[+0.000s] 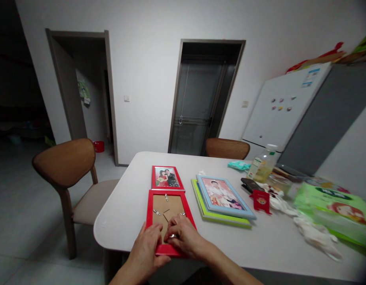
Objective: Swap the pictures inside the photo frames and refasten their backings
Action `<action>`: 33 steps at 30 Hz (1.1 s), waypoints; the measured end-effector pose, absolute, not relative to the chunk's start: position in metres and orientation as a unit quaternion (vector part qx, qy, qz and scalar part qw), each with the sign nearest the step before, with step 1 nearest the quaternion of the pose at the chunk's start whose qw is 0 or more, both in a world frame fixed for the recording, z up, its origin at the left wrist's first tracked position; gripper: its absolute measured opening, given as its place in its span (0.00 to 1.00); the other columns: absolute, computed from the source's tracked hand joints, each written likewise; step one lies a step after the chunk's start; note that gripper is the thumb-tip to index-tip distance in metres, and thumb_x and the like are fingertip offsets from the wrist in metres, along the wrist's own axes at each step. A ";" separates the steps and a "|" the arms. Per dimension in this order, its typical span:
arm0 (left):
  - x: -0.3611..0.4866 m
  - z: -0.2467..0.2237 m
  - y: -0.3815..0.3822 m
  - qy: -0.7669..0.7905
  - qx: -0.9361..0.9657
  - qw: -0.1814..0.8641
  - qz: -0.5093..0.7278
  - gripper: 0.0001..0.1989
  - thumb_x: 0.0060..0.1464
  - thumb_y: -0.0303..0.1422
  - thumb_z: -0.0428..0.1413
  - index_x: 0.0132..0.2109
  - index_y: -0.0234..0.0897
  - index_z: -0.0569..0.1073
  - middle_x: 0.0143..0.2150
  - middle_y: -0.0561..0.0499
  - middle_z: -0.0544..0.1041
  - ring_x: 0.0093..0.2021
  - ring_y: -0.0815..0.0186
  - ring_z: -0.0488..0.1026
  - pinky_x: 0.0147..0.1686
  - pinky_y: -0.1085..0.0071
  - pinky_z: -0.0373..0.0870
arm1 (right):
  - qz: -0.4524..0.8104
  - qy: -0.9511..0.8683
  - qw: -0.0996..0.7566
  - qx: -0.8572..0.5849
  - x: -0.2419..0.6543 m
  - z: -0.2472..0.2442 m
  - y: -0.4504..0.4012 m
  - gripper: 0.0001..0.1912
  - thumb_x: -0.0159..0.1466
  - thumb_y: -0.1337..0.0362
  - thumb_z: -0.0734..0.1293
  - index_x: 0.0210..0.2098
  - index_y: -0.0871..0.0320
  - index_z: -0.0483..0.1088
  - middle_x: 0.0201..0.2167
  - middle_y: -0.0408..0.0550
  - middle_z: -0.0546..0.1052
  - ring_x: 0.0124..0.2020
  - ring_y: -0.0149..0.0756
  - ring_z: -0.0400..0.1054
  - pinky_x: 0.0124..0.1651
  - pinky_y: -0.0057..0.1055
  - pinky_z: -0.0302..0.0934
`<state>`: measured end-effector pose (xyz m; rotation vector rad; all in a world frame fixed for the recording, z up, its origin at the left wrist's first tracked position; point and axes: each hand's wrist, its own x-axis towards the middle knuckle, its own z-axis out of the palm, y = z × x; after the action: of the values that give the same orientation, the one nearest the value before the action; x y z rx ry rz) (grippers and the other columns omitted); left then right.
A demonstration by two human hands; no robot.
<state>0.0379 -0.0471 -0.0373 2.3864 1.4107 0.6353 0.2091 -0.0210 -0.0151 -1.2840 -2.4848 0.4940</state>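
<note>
A red picture frame [151, 202] lies face down on the table before me, its brown backing board [174, 203] upward. Small metal clips [156, 212] sit along the board's edges, and a thin stand leg [166, 215] shows at its middle. My left hand [145, 247] is closed around the frame's lower left side, thumb at the bottom edge. Over the lower part of the backing, my right hand [184, 233] has its fingers curled and pressed together; their tips, and whatever they pinch, are hidden. Beyond this frame lies a second red frame [153, 178], face up with a couple's photo.
Right of my hands, a blue frame [241, 211] rests on a green frame [212, 217]. Further right are a phone [250, 185], a red booklet [261, 201], a bottle [263, 164], crumpled tissues [315, 235] and a green tissue pack [334, 209]. Wooden chairs [67, 162] stand by the table [120, 209].
</note>
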 end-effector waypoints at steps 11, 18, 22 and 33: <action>0.039 -0.031 -0.049 0.494 0.830 0.156 0.208 0.23 0.34 0.34 0.62 0.42 0.36 0.69 0.52 0.42 0.67 0.53 0.54 0.62 0.55 0.51 0.49 | 0.152 -0.858 0.182 -0.456 0.205 -0.019 -0.023 0.06 0.54 0.62 0.63 0.26 0.52 0.73 0.29 0.42 0.70 0.36 0.33 0.58 0.42 0.30 0.47; 0.040 -0.032 -0.050 0.501 0.828 0.155 0.197 0.30 0.33 0.34 0.62 0.47 0.32 0.66 0.51 0.39 0.68 0.53 0.55 0.62 0.55 0.53 0.50 | 0.138 -0.861 0.187 -0.453 0.207 -0.023 -0.025 0.08 0.54 0.63 0.62 0.22 0.57 0.70 0.28 0.43 0.69 0.36 0.33 0.58 0.40 0.29 0.49; 0.040 -0.035 -0.049 0.494 0.831 0.160 0.200 0.31 0.32 0.33 0.63 0.48 0.32 0.66 0.52 0.39 0.67 0.54 0.55 0.61 0.56 0.53 0.49 | 0.159 -0.853 0.203 -0.453 0.203 -0.019 -0.020 0.09 0.57 0.63 0.60 0.30 0.55 0.71 0.30 0.45 0.69 0.36 0.33 0.60 0.41 0.29 0.50; 0.040 -0.036 -0.048 0.479 0.834 0.138 0.237 0.26 0.32 0.33 0.63 0.44 0.35 0.68 0.49 0.42 0.69 0.51 0.54 0.64 0.54 0.50 0.51 | 0.095 -0.850 0.198 -0.479 0.178 -0.015 -0.003 0.13 0.61 0.63 0.54 0.34 0.58 0.70 0.35 0.48 0.68 0.40 0.35 0.58 0.42 0.29 0.51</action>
<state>0.0398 -0.0479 -0.0358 2.4123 1.3862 0.6843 0.1776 -0.0035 -0.0146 -1.3420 -2.3783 0.2663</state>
